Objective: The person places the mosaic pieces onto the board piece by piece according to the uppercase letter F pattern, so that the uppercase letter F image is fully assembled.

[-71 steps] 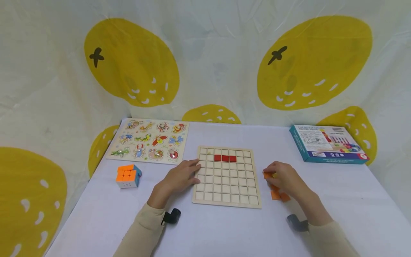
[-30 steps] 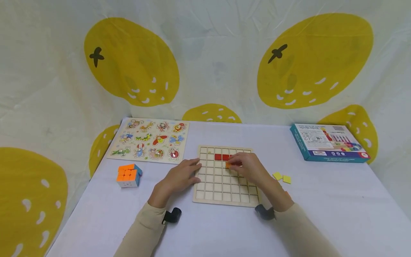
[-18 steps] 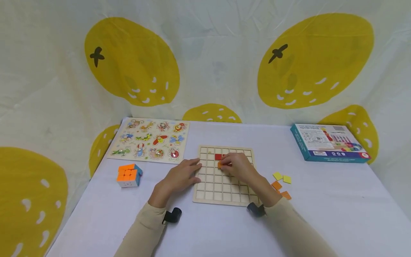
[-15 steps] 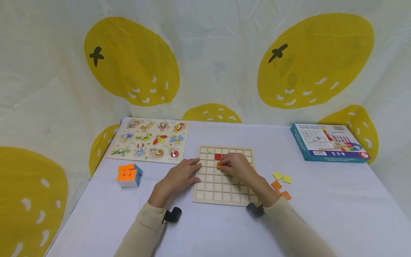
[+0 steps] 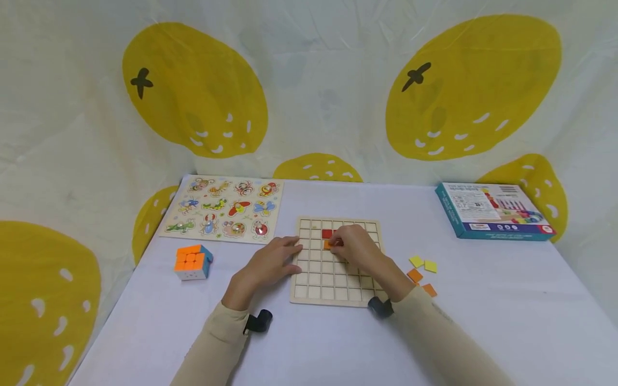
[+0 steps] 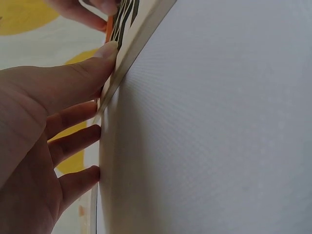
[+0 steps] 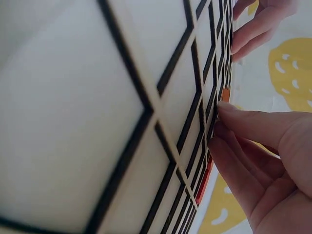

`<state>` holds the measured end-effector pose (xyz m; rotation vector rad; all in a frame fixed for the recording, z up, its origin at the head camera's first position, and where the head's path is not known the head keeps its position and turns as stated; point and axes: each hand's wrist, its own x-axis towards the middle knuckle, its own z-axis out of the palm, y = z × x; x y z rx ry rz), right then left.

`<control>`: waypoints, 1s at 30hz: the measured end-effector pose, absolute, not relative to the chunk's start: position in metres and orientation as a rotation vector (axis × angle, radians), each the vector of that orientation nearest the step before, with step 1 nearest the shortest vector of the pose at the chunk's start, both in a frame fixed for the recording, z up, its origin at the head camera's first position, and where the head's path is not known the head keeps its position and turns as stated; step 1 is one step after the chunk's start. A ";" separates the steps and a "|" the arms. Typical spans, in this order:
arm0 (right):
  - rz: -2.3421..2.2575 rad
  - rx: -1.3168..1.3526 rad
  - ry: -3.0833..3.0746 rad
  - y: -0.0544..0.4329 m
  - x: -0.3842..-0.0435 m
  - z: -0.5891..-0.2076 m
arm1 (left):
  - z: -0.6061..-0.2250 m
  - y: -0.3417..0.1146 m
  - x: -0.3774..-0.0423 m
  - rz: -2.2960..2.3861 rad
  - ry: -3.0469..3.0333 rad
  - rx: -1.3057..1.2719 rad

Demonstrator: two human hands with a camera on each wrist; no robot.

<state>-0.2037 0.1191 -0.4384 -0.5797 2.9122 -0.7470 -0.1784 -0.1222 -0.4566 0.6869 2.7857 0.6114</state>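
Note:
A wooden grid board (image 5: pixel 314 292) lies on the white table, with red square tiles (image 5: pixel 326 234) in its second row, partly covered by my right hand. My right hand (image 5: pixel 356 246) is over the board, thumb and fingers pinching an orange tile (image 5: pixel 327 245) at the cell just below the leftmost red one. In the right wrist view, the thumb tip meets the edge of that orange tile (image 7: pixel 225 94). My left hand (image 5: pixel 270 262) rests at the board's left side; in the left wrist view, its thumb lies on the frame and its extended fingers (image 6: pixel 80 183) are spread beside it.
Right of the board lie yellow tiles (image 5: pixel 431 266) and orange tiles (image 5: pixel 414 275), partly behind the right forearm. An insect peg puzzle (image 5: pixel 227 209) is at the back left, a puzzle cube (image 5: pixel 191 261) nearer. A teal-edged game box (image 5: pixel 494 212) sits back right.
My right hand has moved left from the loose tiles onto the board, bringing an orange tile. That tile slid left and now lies flatter under the leftmost red tile. My left hand stayed put.

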 end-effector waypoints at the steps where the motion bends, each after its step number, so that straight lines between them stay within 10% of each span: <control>1: -0.731 -0.573 2.912 0.118 -0.205 -0.438 | -0.456 -0.122 -0.178 0.615 2.783 0.688; 30: -0.671 -0.581 2.891 0.110 -0.212 -0.435 | -0.455 -0.123 -0.178 0.622 2.786 0.689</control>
